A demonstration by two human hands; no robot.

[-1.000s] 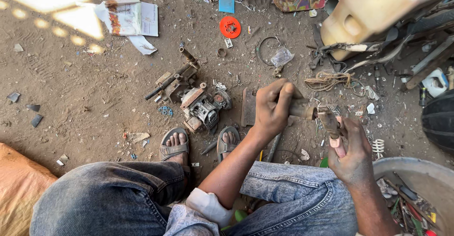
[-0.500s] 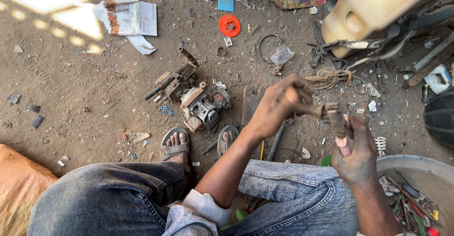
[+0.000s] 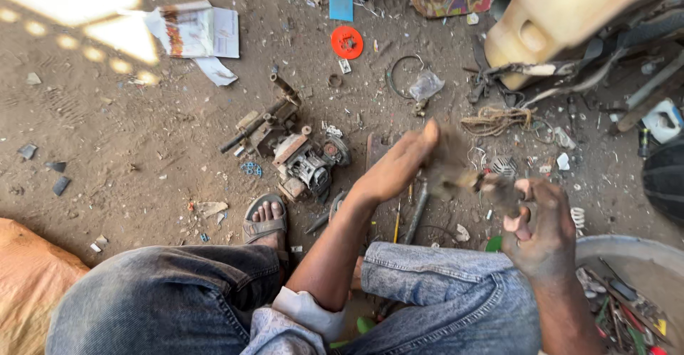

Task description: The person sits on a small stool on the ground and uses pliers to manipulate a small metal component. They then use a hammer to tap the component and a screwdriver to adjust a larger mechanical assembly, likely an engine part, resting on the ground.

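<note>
Seen from the head camera, the right hand [image 3: 545, 230] is closed around a small dark metal part [image 3: 499, 188], which sticks out of the fist toward the left, its long axis lying roughly across the view. The left hand [image 3: 402, 163] hangs just beside that free end, blurred; it seems loosely curled, but whether it grips anything I cannot tell. The part lies between the two hands, above the denim-clad knees, held only by the right. On the dirt beyond sit a greasy engine assembly [image 3: 306, 163], an orange disc [image 3: 347, 42] and a metal basin [image 3: 627, 255].
</note>
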